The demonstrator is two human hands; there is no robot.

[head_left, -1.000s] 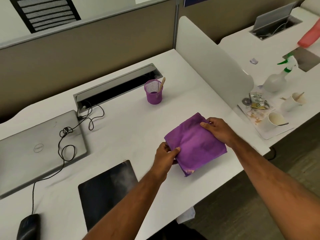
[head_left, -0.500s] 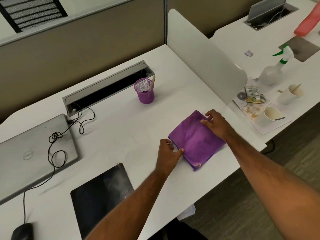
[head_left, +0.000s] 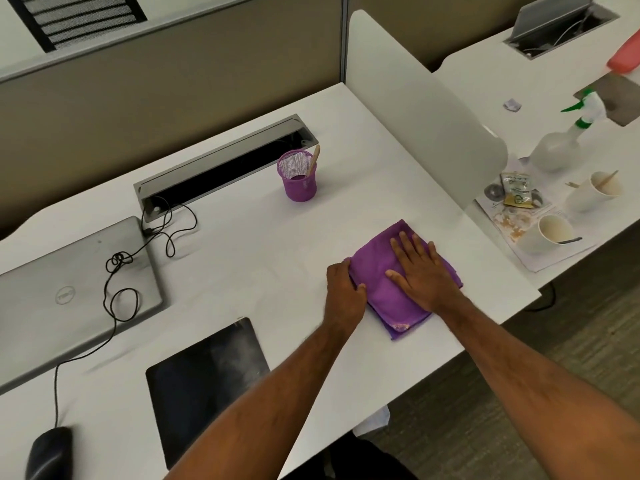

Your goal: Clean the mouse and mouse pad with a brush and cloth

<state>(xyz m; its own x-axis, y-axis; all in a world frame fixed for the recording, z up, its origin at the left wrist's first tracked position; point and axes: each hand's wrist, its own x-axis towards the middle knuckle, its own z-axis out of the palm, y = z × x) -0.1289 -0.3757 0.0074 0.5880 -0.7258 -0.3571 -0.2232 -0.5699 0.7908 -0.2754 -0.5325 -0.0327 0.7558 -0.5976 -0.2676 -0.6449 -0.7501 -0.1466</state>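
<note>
1. Now the folded purple cloth [head_left: 384,292] lies flat on the white bench [head_left: 263,251], near its right front edge; a second ago it was held up off the surface.
2. On top of it, the right hand [head_left: 420,271] presses down with fingers straight and spread, where half a second ago it only pinched the far right corner.
3. At the cloth's left edge, the left hand [head_left: 344,291] has its grip clamped on the fabric, thumb on top, much as before.
4. Nearer the front edge to the left sits the black rectangular mouse pad [head_left: 207,386], dusty and apart from the cloth.
5. Well to the left, at the bottom corner, is the black corded mouse [head_left: 48,455], its cable [head_left: 114,306] running over the closed grey laptop [head_left: 72,296].
6. Behind the cloth stands a purple mesh cup [head_left: 298,180] holding a wooden-handled brush [head_left: 313,161].
7. Beyond the white divider panel [head_left: 422,109], the neighbouring bench carries a clear spray bottle [head_left: 564,140] and used paper cups [head_left: 550,233].
</note>
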